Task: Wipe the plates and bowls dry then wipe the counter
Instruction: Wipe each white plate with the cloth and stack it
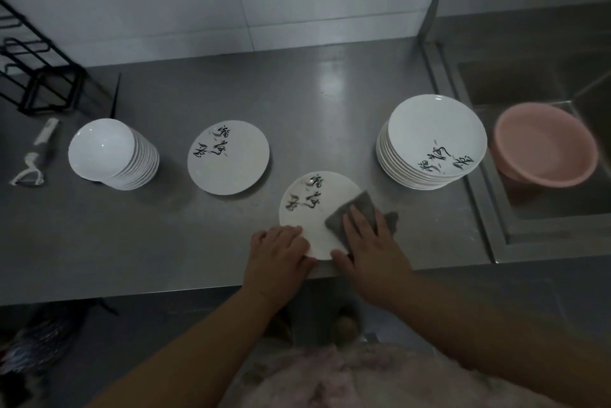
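Plate [314,209] with black brushwork lies near the front edge of the steel counter [198,242]. Left hand [279,255] grips its near-left rim, fingers curled together. Right hand [370,249] presses a grey cloth [357,206] onto its right side, fingers straight, slightly spread. Plate stack [429,143] stands right; single plate [228,158] and bowl stack [112,154] left.

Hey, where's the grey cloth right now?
In the head view, the grey cloth lies under the right hand, pressed on the right part of the near plate at the counter's front edge.
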`<action>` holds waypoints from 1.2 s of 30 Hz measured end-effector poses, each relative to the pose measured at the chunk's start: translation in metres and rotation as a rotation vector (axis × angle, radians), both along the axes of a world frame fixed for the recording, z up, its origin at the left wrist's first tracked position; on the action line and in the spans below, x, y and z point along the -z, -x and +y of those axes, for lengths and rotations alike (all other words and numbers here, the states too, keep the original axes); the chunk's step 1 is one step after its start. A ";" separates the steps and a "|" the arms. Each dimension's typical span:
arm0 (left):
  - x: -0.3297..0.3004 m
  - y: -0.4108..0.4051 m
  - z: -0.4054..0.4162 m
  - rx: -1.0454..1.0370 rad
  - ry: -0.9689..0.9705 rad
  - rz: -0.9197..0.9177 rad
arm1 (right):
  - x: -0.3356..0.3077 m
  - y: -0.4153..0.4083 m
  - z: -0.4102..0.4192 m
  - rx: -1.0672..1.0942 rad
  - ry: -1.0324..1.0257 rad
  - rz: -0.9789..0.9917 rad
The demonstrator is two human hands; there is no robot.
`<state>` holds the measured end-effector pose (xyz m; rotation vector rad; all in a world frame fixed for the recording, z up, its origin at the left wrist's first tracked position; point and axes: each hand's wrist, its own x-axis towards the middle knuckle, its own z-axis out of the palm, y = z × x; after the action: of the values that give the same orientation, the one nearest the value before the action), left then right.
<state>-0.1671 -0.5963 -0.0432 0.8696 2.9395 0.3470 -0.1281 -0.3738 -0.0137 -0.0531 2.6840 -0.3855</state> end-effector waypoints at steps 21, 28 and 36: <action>-0.007 0.011 0.003 0.032 0.146 -0.045 | 0.023 0.046 0.018 0.005 -0.046 0.031; -0.020 0.006 0.016 0.014 0.097 -0.053 | 0.018 -0.029 -0.005 -0.087 0.018 0.063; -0.026 0.022 -0.005 0.100 0.181 -0.071 | 0.005 0.033 0.032 -0.054 0.027 0.044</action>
<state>-0.1889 -0.6011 -0.0171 0.9526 2.7957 0.1020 -0.1610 -0.3422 -0.0191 -0.1436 2.7140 -0.4085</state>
